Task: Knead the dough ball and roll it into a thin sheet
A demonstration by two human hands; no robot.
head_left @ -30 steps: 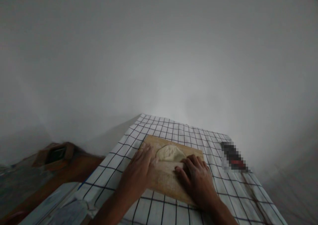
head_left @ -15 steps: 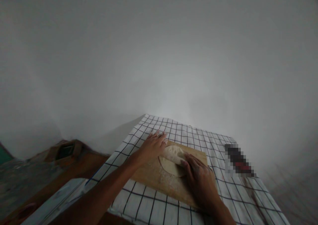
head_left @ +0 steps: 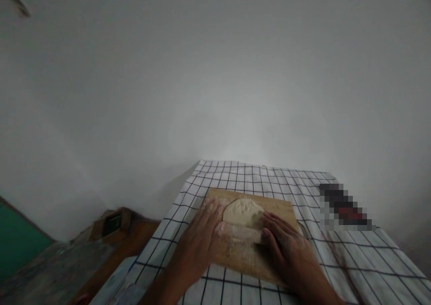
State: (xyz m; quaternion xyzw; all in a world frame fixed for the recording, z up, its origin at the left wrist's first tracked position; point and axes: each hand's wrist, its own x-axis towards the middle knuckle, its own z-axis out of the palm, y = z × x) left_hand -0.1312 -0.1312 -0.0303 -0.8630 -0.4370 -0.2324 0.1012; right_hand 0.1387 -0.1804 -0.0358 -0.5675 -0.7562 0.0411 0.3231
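A flattened round of pale dough (head_left: 244, 211) lies on a floured wooden board (head_left: 232, 253). Across its near edge rests a light, flour-dusted rolling pin (head_left: 240, 232). My left hand (head_left: 204, 233) lies over the pin's left end, fingers stretched forward. At the opposite end my right hand (head_left: 286, 240) presses down, with its fingers bent over the wood. Both pin ends are hidden under the hands. Loose flour is scattered on the board in front of the pin.
A white cloth with a black grid (head_left: 242, 172) covers the table under the board. On the right lies a pixelated dark object (head_left: 346, 206) with a cord. The table's far side meets a pale wall (head_left: 215, 71). A brown box (head_left: 112, 224) stands low at the left.
Both hands have drawn the rolling pin back toward me, from the middle of the dough to its near edge. The pin now lies straighter across. The camera view has shifted slightly.
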